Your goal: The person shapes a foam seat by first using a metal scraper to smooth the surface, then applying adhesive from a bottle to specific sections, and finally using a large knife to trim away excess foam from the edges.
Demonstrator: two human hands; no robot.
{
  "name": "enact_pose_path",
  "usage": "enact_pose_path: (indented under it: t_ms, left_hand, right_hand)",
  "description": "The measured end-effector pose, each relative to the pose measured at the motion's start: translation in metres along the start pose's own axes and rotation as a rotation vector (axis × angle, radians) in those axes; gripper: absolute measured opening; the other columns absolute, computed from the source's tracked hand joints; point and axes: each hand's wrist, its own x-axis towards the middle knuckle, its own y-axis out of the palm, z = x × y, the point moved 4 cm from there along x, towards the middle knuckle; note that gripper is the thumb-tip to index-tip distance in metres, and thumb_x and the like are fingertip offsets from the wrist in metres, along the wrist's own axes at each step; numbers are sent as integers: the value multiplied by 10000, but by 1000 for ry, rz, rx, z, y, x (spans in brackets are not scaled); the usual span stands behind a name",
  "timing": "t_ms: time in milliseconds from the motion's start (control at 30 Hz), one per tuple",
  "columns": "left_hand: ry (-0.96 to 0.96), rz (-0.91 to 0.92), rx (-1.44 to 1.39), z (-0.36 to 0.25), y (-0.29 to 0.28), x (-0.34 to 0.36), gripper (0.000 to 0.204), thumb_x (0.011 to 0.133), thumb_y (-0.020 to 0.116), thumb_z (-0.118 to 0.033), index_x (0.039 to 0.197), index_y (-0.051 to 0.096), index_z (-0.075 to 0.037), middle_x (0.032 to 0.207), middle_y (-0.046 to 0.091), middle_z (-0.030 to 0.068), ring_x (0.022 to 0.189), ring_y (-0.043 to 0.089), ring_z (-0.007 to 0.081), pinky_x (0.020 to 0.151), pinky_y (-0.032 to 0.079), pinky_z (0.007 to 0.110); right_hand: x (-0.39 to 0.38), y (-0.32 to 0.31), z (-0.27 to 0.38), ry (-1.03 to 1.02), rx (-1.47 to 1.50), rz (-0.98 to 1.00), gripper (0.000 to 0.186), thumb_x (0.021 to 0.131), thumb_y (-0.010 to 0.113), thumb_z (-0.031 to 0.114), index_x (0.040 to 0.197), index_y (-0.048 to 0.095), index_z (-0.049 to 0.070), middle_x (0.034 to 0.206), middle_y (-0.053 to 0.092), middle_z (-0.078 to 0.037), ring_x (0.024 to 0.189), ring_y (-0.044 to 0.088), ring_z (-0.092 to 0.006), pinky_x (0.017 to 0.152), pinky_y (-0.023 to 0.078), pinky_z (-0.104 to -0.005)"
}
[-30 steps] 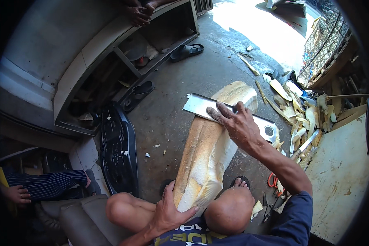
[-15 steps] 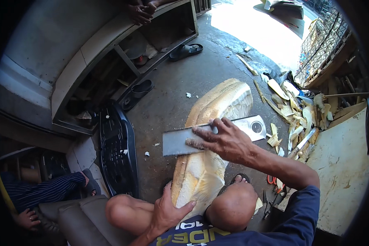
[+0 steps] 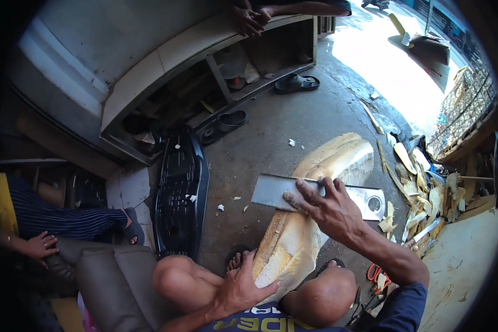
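Observation:
A long, pale-yellow foam block (image 3: pixel 293 238), shaped like a motorcycle seat, slants away from my lap between my knees. My left hand (image 3: pixel 242 290) is closed on its near end, thumb on one side and fingers on the other. A flat, rectangular metal plate (image 3: pixel 272 192) lies across the middle of the foam, with a round hole in its right end. My right hand (image 3: pixel 329 207) grips the plate from above, fingers spread over it and dusted with pale crumbs. The plate hides the foam beneath it.
To the left lies a black plastic seat base (image 3: pixel 180 193). Foam offcuts (image 3: pixel 426 193) pile up at right, with orange-handled scissors (image 3: pixel 377 274) nearer me. Sandals (image 3: pixel 224 126) rest beside the low cabinet (image 3: pixel 166 58). Another person's hands (image 3: pixel 249 19) rest on it; someone else sits left (image 3: pixel 66 221).
My view has swung, carrying the scene rightward. The metal plate has turned so its right end now points lower, and it sits slightly nearer the foam's far end. Both hands keep their holds.

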Motion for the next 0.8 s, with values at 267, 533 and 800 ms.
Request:
enact_pose_path:
  t_ms: [267, 533, 800]
  left_hand:
    - [160, 8, -223, -18, 6, -3, 989, 788, 789, -316, 1496, 256, 125, 906, 687, 352, 874, 702, 494, 821, 571, 496]
    - [202, -44, -246, -9, 3, -12, 989, 787, 776, -279, 1504, 238, 136, 892, 688, 337, 795, 695, 491, 760, 577, 503]
    - [236, -103, -263, -3, 5, -21, 1013, 773, 829, -472, 1458, 363, 112, 959, 665, 359, 866, 690, 493, 725, 554, 541]
  right_hand:
    - [-22, 4, -44, 287, -49, -60, 571, 927, 482, -54, 1393, 650, 230, 1444, 616, -91, 1074, 562, -328, 950, 535, -447]
    - [-21, 13, -58, 319, 52, -109, 716, 796, 475, -178, 1430, 606, 128, 1438, 606, -162, 1134, 577, -392, 992, 451, -448]
    - [-44, 24, -79, 203, 224, -232, 620, 849, 473, -133, 1406, 627, 92, 1349, 675, -131, 1085, 678, -346, 918, 527, -425]
